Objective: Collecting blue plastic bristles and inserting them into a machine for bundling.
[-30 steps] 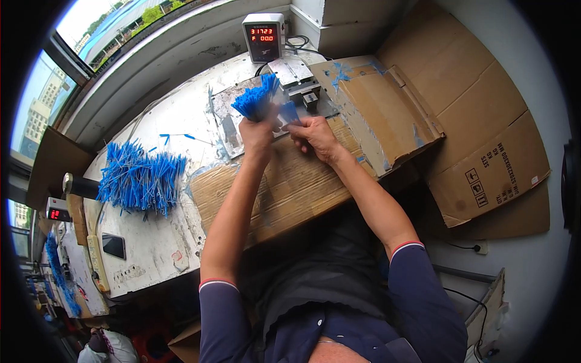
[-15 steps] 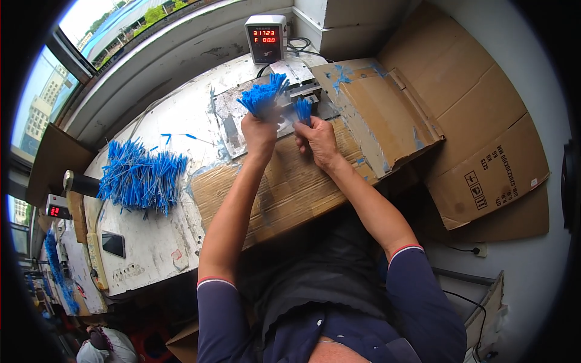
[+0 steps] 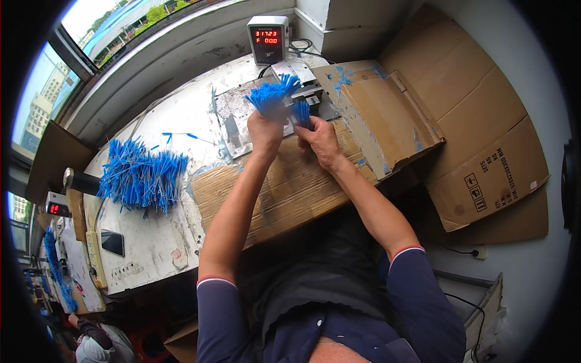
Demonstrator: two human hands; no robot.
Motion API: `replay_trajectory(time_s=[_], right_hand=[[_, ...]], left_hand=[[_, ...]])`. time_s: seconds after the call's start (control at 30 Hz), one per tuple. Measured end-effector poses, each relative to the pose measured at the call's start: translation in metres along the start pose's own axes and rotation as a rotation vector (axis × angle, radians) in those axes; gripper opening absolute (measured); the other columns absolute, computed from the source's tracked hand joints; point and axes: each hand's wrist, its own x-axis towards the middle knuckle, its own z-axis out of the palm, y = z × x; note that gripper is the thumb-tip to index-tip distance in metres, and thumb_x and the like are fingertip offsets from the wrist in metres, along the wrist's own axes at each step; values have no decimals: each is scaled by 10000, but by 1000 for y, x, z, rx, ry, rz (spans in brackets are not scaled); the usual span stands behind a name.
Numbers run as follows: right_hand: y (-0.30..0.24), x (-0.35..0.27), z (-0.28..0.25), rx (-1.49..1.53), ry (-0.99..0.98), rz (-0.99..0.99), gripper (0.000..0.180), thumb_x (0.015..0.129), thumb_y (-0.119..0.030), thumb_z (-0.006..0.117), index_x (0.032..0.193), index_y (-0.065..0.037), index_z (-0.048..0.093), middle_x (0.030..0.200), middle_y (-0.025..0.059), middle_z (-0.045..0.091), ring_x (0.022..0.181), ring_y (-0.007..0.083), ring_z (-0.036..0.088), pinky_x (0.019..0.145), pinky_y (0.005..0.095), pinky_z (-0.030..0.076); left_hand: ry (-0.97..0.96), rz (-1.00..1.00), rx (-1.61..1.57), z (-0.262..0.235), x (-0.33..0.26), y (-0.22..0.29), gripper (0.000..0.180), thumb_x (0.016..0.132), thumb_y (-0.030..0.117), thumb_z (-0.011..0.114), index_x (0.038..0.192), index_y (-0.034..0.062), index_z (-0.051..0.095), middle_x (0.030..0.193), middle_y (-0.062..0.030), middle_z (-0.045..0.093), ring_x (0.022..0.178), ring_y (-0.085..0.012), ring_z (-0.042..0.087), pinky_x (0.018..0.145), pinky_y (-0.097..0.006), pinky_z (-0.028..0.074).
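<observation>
My left hand (image 3: 265,132) is closed round a thick bunch of thin blue plastic strips (image 3: 270,94), their ends fanning out above the fist. Close beside it, my right hand (image 3: 319,140) grips a smaller bundle of blue strips (image 3: 301,112) between thumb and fingers. Both hands are over the cardboard-covered front of the table, in front of a small metal fixture (image 3: 310,95). What exactly the strips are is too small to tell. A big heap of similar blue strips with pale thin ends (image 3: 144,175) lies on the white table to the left.
A box with red digits (image 3: 268,40) stands at the back. Cardboard (image 3: 381,115) rises on the right, with a large carton (image 3: 490,175) beyond it. A phone (image 3: 113,242) and a power strip (image 3: 95,260) lie at left. Another person (image 3: 106,342) is at lower left.
My left hand has shifted slightly to the right with its bunch, nearer my right hand. The right hand stays almost in place with its bundle. The person at lower left has moved.
</observation>
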Motion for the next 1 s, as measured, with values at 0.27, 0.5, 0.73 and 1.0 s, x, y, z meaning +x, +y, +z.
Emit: replay_trajectory(time_s=[0.27, 0.5, 0.73, 1.0], right_hand=[[9, 3, -18, 119, 124, 112, 132, 892, -65, 756, 959, -48, 644, 726, 20, 641, 578, 91, 606, 471, 230, 488], [5, 24, -23, -36, 307, 35, 168, 861, -19, 753, 921, -45, 599, 725, 31, 630, 542, 95, 603, 414, 247, 493], [9, 42, -17, -166, 416, 6, 144, 856, 3, 723, 886, -33, 588, 705, 33, 625, 515, 98, 601, 397, 254, 499], [9, 41, -13, -200, 458, -14, 138, 853, -6, 730, 897, -21, 600, 702, 29, 626, 513, 107, 614, 404, 258, 521]], left_hand=[[6, -76, 40, -1, -4, 1, 144, 877, 105, 794, 980, 17, 744, 799, -48, 742, 637, -105, 658, 557, -258, 489], [187, 150, 221, -41, 15, -29, 170, 922, 189, 773, 960, 27, 735, 818, -39, 738, 687, -113, 686, 614, -275, 530], [252, 288, 377, -39, 10, -46, 155, 932, 196, 765, 953, 44, 743, 800, -37, 748, 706, -109, 688, 668, -287, 540], [298, 410, 470, -33, -1, -27, 154, 922, 189, 725, 1038, 88, 726, 872, -196, 727, 806, -391, 716, 699, -444, 538]])
